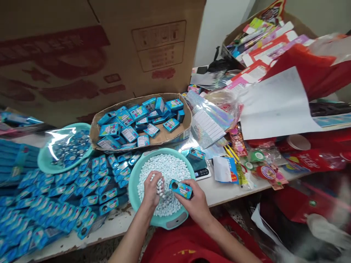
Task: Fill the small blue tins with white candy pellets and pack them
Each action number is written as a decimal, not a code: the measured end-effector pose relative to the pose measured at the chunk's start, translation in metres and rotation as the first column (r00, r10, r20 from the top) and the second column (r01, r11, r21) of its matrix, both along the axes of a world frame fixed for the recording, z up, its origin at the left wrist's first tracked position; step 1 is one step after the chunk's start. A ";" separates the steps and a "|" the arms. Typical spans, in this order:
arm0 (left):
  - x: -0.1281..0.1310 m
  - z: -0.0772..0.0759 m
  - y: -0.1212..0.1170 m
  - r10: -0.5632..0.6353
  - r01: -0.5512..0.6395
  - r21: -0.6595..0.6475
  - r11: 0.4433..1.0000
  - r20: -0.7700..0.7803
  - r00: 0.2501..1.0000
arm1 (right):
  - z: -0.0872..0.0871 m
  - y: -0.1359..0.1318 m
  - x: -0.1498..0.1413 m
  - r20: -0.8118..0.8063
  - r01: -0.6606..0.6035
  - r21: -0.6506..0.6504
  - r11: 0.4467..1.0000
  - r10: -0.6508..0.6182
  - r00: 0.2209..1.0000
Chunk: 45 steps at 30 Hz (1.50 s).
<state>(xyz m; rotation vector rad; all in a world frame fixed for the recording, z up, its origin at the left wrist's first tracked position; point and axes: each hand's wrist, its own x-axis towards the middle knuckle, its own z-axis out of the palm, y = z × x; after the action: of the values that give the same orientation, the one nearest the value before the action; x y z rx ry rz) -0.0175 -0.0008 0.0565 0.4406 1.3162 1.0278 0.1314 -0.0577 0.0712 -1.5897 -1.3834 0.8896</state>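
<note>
A turquoise basin [132, 182] full of small white candies [175, 162] sits at the table's front edge. Over its left half, my left hand [152, 190] is curled around a handful of the candies, some showing between the fingers. My right hand [197, 202] grips a small blue candy box [181, 189] above the basin's right side. The box is tilted, its printed face toward me. Its opening faces left, near my left hand, but I cannot tell what is inside.
Rows of blue boxes [63, 204] cover the table at left. Behind them stand a turquoise bowl [41, 160] of shiny round pieces and a cardboard tray [164, 139] of blue boxes. A digital scale [203, 173] with a blue box on it, papers [274, 106] and wrappers lie to the right.
</note>
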 end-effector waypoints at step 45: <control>0.014 0.052 0.009 0.171 -0.165 0.317 0.934 0.009 0.985 | 0.023 0.034 -0.022 0.050 -0.252 0.007 0.968 0.252 0.967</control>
<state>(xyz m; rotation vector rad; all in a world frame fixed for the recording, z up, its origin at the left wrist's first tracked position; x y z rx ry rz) -0.0038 0.0084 0.1090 0.5871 1.2231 1.3915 0.1092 -0.0233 0.0940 -1.4539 -1.6489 0.9936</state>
